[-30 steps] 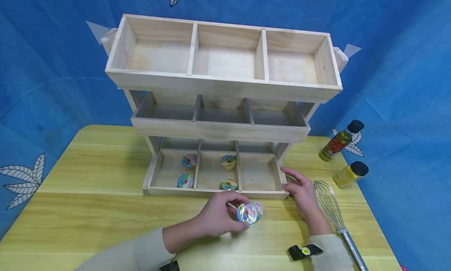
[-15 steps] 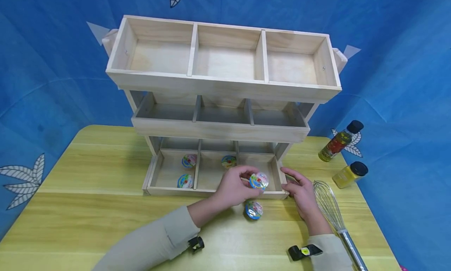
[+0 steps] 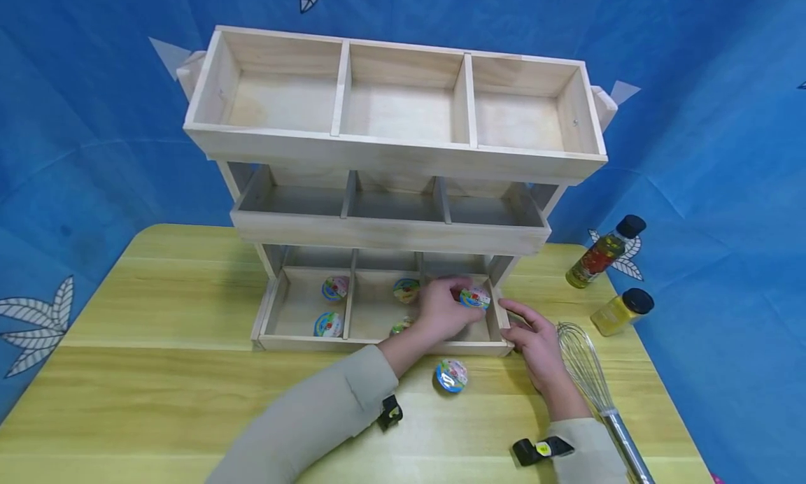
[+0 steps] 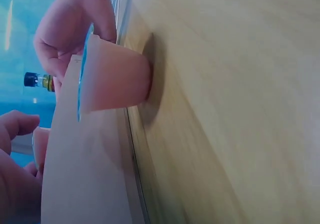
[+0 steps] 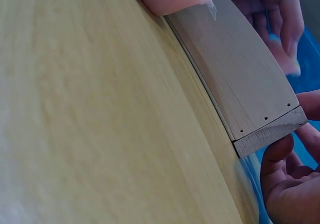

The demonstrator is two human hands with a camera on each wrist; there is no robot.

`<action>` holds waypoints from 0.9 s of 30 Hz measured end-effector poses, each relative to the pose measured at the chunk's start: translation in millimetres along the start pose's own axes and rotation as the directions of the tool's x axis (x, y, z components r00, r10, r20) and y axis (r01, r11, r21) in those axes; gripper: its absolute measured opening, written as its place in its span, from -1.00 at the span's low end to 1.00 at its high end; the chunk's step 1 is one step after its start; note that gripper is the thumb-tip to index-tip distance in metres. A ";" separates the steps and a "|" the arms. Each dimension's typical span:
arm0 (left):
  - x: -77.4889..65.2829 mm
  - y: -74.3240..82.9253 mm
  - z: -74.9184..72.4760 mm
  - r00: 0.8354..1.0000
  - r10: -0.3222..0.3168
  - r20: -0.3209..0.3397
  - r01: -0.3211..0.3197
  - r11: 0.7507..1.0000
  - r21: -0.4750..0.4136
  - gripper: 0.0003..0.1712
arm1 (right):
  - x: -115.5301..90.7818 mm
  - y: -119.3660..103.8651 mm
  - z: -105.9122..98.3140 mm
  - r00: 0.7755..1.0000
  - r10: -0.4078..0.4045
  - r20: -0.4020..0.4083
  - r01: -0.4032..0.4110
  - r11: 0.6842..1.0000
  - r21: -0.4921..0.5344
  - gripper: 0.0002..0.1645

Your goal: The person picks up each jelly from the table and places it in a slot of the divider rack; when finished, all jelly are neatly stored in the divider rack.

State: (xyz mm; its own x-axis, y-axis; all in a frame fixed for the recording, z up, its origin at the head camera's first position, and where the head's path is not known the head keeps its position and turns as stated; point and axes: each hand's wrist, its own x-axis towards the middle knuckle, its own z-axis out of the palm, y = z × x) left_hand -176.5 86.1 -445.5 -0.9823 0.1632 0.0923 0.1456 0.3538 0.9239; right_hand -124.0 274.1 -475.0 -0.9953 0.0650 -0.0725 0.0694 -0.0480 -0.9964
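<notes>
My left hand (image 3: 444,308) pinches a small jelly cup (image 3: 475,298) with a printed foil lid, inside the right compartment of the bottom tier of a wooden rack (image 3: 390,232). My right hand (image 3: 535,344) grips the right end of that tier near its front corner; the right wrist view shows its fingers around the wooden edge. Another jelly cup (image 3: 452,375), pink-bodied in the left wrist view, stands upright on the table before the rack. Two cups (image 3: 328,324) sit in the left compartment. The middle one holds two more (image 3: 406,290), the nearer partly hidden by my left arm.
A whisk (image 3: 588,372) lies right of my right forearm. Beyond it, near the table's right edge, are a yellow jar (image 3: 620,312) and an oil bottle (image 3: 601,257), both black-capped. Two upper tiers overhang the bottom one. Blue cloth (image 3: 711,190) hangs behind.
My left hand has picked up one of the two cups before the rack and carried it forward and right into the right compartment. My right hand has stayed in place.
</notes>
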 end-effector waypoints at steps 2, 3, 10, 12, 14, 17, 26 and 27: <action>3.1 0.3 4.5 1.000 0.008 -0.015 -0.008 1.000 0.030 -0.41 | 0.2 0.2 -0.2 1.000 -0.003 0.003 0.003 1.000 0.000 -0.35; 4.6 0.3 6.7 1.000 0.010 -0.022 -0.009 0.999 0.049 -0.42 | 0.3 0.3 -0.2 1.000 -0.005 0.004 0.005 1.000 0.000 -0.35; 13.8 -1.8 21.3 0.998 -0.025 -0.057 0.031 0.995 0.094 -0.51 | 0.6 0.5 -0.7 1.000 -0.015 0.013 0.015 1.000 -0.003 -0.37; 15.6 -2.6 25.0 0.997 -0.041 -0.070 0.048 0.993 0.107 -0.52 | 0.5 0.7 -1.4 1.000 -0.016 0.013 0.016 1.000 0.003 -0.37; 16.8 -3.6 27.3 0.995 -0.056 -0.084 0.066 0.991 0.117 -0.51 | 0.8 0.3 -1.1 1.000 -0.016 0.012 0.015 1.000 0.008 -0.37; 18.0 -5.8 29.8 0.993 -0.061 -0.098 0.074 0.989 0.128 -0.49 | 0.8 -0.4 -0.8 1.000 -0.012 0.004 0.012 1.000 0.014 -0.36; 21.8 -13.2 34.4 0.991 -0.091 -0.096 0.106 0.981 0.163 -0.44 | 0.8 0.5 -0.8 1.000 0.001 -0.007 -0.001 1.000 0.014 -0.35; 22.0 -13.4 34.3 0.991 -0.093 -0.094 0.108 0.980 0.168 -0.43 | 0.8 0.6 -0.7 1.000 0.000 -0.007 0.000 1.000 0.013 -0.35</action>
State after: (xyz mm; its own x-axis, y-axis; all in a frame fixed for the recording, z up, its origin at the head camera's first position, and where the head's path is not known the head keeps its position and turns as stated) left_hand -195.9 116.5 -468.6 -0.9983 0.0423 0.0400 0.0562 0.5187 0.8531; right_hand -124.7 274.8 -475.7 -0.9947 0.0722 -0.0731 0.0688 -0.0608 -0.9958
